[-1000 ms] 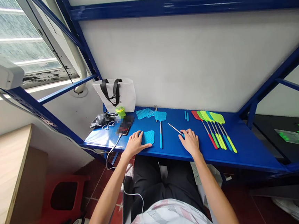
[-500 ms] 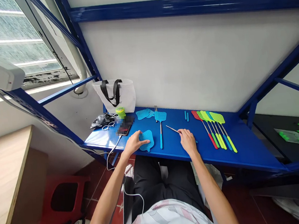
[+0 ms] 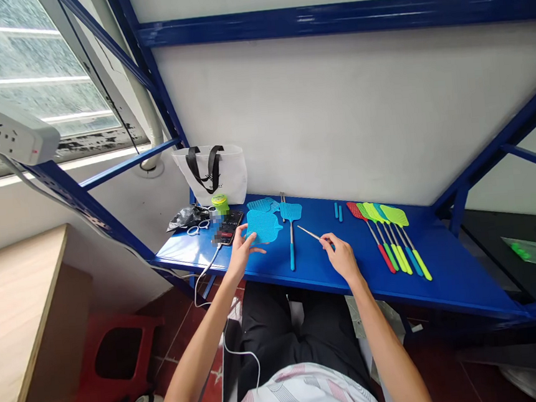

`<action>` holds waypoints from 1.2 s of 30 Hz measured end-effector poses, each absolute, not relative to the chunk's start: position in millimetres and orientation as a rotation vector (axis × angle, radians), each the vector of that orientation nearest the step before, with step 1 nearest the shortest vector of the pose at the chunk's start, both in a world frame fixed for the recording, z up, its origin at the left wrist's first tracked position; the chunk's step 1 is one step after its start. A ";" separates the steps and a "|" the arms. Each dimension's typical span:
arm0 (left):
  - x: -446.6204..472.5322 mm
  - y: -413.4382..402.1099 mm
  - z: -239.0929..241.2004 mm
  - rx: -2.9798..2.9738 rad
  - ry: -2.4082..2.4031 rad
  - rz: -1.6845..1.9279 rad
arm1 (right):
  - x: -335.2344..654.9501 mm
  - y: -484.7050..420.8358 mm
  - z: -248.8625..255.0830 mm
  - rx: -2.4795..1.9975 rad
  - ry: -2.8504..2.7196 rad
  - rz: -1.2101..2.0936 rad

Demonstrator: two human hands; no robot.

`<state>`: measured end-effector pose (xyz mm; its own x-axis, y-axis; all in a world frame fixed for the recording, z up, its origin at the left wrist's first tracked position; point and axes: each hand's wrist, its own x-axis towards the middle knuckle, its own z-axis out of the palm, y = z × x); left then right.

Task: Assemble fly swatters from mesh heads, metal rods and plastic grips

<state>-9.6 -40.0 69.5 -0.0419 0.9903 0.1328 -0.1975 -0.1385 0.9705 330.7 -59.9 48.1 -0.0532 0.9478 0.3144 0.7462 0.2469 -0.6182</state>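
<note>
Blue mesh swatter head point(image 3: 263, 226) in left hand point(image 3: 240, 250), metal rod point(image 3: 309, 232) in right hand point(image 3: 340, 256)

Left hand pinched the head's left edge over the left half of the desk point(image 3: 318, 265), neck pointing right. Right hand gripped the rod nearer the front edge, tip left; far end hidden. Head looked light, thin, bendy; neck probably the firmest hold. Rod likely stiff, slick.
</note>
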 end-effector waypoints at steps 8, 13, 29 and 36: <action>-4.2 -48.5 84.8 1.136 0.946 1.512 | 321.4 -86.5 97.3 -1.301 -1.843 0.209; -2.5 -57.4 98.7 1.121 0.875 1.503 | 319.0 -99.8 115.6 -1.262 -1.836 0.111; 5.0 -70.6 106.5 1.241 0.857 1.387 | 317.7 -106.8 124.1 -1.296 -1.873 -0.016; -0.8 -69.5 110.1 1.349 0.931 1.379 | 316.9 -106.9 121.3 -1.333 -1.946 -0.082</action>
